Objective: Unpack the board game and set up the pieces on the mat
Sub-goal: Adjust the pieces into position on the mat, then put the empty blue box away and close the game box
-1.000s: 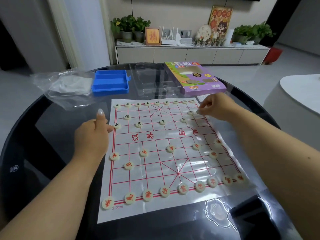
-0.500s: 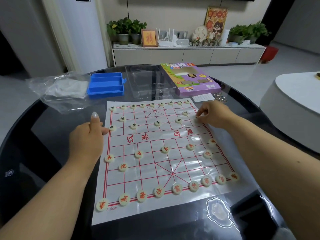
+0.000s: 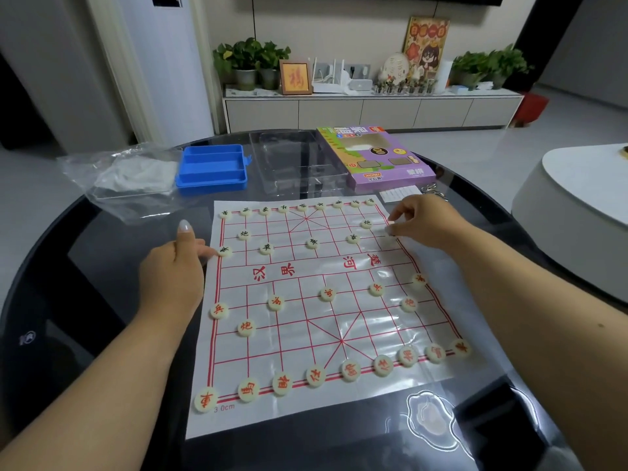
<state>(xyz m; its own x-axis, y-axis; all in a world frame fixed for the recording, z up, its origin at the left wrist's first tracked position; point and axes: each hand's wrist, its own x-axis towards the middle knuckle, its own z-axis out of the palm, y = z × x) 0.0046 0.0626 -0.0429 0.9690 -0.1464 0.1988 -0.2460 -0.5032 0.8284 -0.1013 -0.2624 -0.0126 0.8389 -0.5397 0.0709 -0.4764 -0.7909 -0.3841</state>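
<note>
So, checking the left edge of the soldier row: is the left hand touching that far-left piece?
Touching. The head view shows the left hand with its index fingertip against the leftmost green piece.

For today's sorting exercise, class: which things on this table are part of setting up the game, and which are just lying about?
Part of the job:
- mat
- round pieces, e.g.
- left hand touching an edge piece
- right hand at the mat's far right edge

Lying about:
- blue tray
- clear plastic insert
- purple game box
- plastic bag
- paper slip

Single head-worn wide-angle view, angled forward and down, close over the mat (image 3: 306, 317) on the table (image 3: 102, 266).
</note>
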